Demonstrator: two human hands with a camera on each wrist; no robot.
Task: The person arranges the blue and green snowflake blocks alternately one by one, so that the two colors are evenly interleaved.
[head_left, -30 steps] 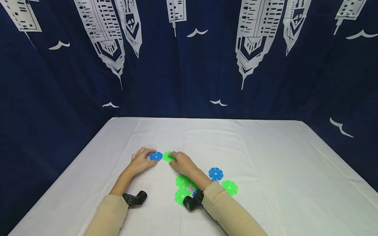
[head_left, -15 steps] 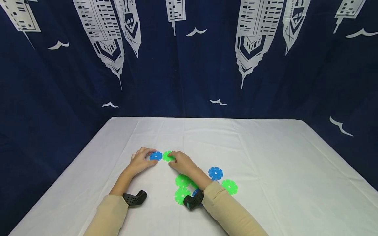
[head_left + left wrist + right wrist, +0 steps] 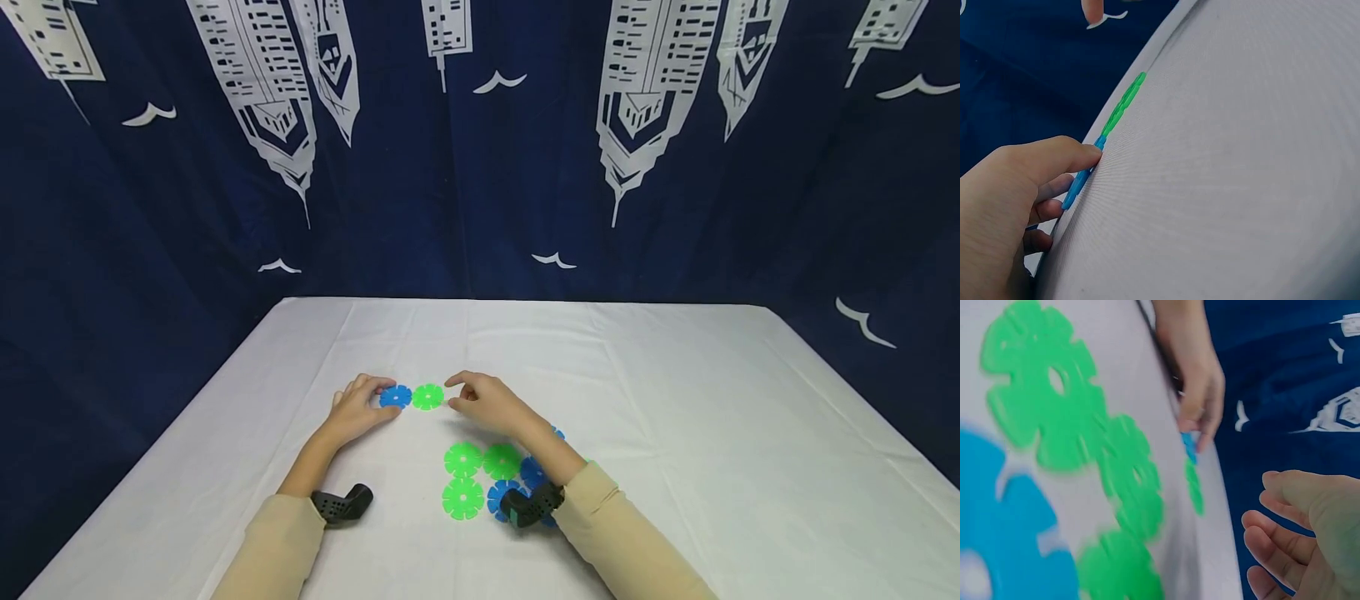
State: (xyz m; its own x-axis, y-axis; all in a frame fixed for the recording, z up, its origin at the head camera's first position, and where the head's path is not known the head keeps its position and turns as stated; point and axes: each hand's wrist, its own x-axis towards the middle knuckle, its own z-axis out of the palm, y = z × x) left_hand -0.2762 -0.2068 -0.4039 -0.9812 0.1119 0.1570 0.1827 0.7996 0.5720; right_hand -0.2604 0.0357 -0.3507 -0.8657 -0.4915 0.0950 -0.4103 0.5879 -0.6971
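Note:
My left hand pinches the edges of a blue plastic snowflake disc, which lies flat on the white cloth. Edge to edge with it, on its right, lies a green snowflake disc. In the left wrist view the thumb bears on the near side of the blue disc, and the green disc extends beyond; whether their slots interlock I cannot tell. My right hand hovers just right of the green disc, thumb and fingers parted with nothing between them.
Nearer the front, several loose discs lie on the white-covered table, among them a green disc and a blue disc. The right forearm partly hides others. A dark blue patterned curtain hangs behind the far edge.
My right hand has let go of the green disc and moved right, its fingers spreading apart. The left hand and both far discs stay put. More of the nearer discs shows now.

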